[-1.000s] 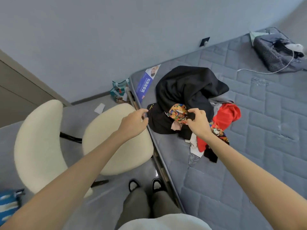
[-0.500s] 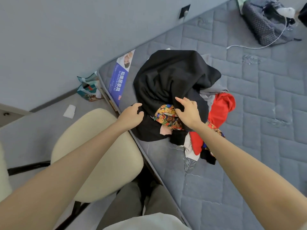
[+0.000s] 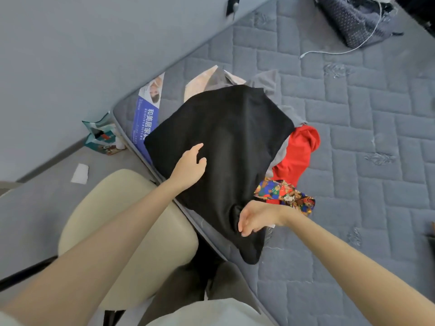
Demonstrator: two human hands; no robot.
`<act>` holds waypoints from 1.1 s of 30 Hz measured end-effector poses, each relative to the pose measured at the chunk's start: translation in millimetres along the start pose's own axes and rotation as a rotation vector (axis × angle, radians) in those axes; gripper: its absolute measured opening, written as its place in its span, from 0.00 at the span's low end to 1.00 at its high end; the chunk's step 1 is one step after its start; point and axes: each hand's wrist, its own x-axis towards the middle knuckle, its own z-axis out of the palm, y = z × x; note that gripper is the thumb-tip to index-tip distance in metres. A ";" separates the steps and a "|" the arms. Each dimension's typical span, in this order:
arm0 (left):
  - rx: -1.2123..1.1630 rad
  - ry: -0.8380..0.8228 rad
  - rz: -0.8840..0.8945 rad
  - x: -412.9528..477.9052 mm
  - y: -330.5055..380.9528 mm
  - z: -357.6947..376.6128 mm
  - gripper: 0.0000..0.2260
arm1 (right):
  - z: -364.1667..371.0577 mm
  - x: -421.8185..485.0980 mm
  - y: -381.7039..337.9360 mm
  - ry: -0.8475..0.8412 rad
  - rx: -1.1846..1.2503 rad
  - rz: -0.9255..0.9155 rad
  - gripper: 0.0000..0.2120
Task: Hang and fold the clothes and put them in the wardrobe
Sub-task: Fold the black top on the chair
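a: what are the hands doing?
b: the right hand (image 3: 256, 218) has its fingers curled round a bunched fold of the black garment (image 3: 230, 137), near its lower end. the fingers are blurred, but the cloth puckers right at them. the left hand (image 3: 190, 167) lies on the same garment, fingers loose and a little spread, thumb apart, gripping nothing.
a: and where's the garment itself?
b: it's spread wide over the near corner of the mattress (image 3: 353, 142), its near side reaching the mattress edge, and it covers most of what lies under it.
a: what shows from under it?
b: a red garment (image 3: 299, 151) sticks out on the right. a bright patterned cloth (image 3: 286, 196) lies just below that, close to the right wrist. a grey garment (image 3: 266, 82) peeks out at the far side.
a: and around the bed?
b: a cream chair (image 3: 127, 208) stands just beside the mattress, under the left forearm. a blue label (image 3: 143, 123) runs over the mattress corner, partly covered by the black garment. a teal paper bag (image 3: 98, 135) sits on the floor beside that corner, with a white scrap of paper (image 3: 80, 173) near it. far up the mattress lie a dark bag (image 3: 353, 20) and a white cable (image 3: 341, 51).
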 end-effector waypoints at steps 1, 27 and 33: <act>0.021 -0.034 -0.015 0.9 -1.4 3.7 0.23 | 1.5 5.8 9.8 0.104 -0.003 0.031 0.10; -0.295 -0.033 -0.114 15.0 46.6 -46.1 0.25 | -34.5 -0.5 -41.3 0.785 -0.116 -0.661 0.07; -0.098 -0.207 -0.170 2.7 79.6 -72.2 0.51 | 9.9 19.9 -76.7 0.609 -0.633 -0.696 0.21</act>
